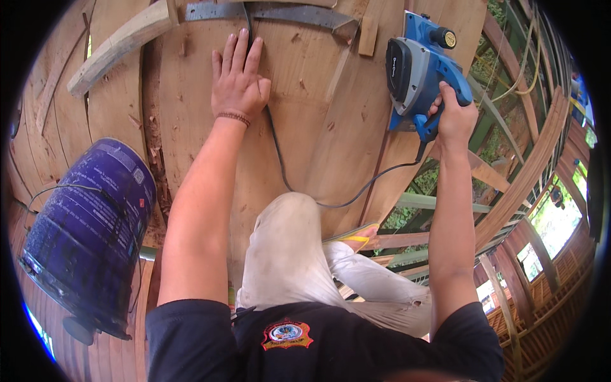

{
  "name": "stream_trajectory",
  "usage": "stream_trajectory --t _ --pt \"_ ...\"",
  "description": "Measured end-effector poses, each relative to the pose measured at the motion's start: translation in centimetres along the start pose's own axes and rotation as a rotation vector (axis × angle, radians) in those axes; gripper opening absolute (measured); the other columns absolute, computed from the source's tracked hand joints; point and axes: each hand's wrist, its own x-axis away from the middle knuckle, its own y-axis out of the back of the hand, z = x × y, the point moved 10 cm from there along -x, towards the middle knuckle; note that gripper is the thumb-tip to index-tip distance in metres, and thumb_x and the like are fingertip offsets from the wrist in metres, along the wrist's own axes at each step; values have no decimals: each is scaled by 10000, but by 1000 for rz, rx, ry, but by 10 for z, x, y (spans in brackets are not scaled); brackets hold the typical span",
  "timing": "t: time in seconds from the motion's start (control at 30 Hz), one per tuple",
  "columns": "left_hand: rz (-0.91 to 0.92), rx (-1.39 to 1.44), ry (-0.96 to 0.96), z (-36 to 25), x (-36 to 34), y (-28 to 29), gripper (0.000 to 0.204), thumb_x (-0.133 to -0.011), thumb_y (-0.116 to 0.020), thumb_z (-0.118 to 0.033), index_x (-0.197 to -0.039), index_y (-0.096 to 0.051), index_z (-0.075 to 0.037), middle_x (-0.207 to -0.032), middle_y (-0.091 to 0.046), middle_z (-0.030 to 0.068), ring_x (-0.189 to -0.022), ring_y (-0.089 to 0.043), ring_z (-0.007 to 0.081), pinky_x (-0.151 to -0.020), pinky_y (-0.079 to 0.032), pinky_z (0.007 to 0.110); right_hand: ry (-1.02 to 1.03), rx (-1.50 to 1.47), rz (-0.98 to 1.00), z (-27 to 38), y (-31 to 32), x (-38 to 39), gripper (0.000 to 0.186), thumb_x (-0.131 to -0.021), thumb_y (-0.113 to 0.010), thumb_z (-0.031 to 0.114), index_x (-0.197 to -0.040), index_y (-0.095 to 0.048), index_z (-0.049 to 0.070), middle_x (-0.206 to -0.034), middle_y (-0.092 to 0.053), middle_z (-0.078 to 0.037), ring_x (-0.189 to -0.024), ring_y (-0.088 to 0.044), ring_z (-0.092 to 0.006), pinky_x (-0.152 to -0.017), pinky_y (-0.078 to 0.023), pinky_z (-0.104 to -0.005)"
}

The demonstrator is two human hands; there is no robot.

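My right hand (453, 120) grips the rear handle of a blue and grey electric planer (407, 73), which rests on the wooden boards at the right. Its black power cord (356, 202) leaves the handle, loops past my knee and runs up under my left hand. Flat on the boards (299, 108), with fingers stretched forward and slightly apart, lies my left hand (240, 86). The cord comes out again beyond its fingertips. The planer's underside and most of my right fingers are hidden.
At the left a dark blue plastic bucket (89, 223) with a wire handle lies tilted. A curved timber piece (124, 48), a dark metal strip (261, 13) and a small wood block (368, 36) lie ahead. Right of the boards, open framing beams (528, 172) have gaps showing greenery below.
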Motion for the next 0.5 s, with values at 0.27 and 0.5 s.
stream_trajectory --t 0.27,0.5 --pt "43 -41 8 -1 0 -1 793 -776 -539 -224 -1558 -409 -185 -1671 -319 94 -1562 -260 292 -1258 -200 582 42 -12 -12 30 -18 -33 149 -920 -731 129 -881 -660 4 -657 -599 -26 -518 -559 -115 -472 -456 -286" --pt "65 -2 26 -1 0 -1 799 -775 -520 -197 -1565 -401 -169 -1685 -290 91 -1572 -236 296 -1270 -175 574 86 4 13 63 -39 -73 163 -914 -730 151 -860 -665 11 -659 -596 -32 -518 -556 -115 -468 -456 -292"
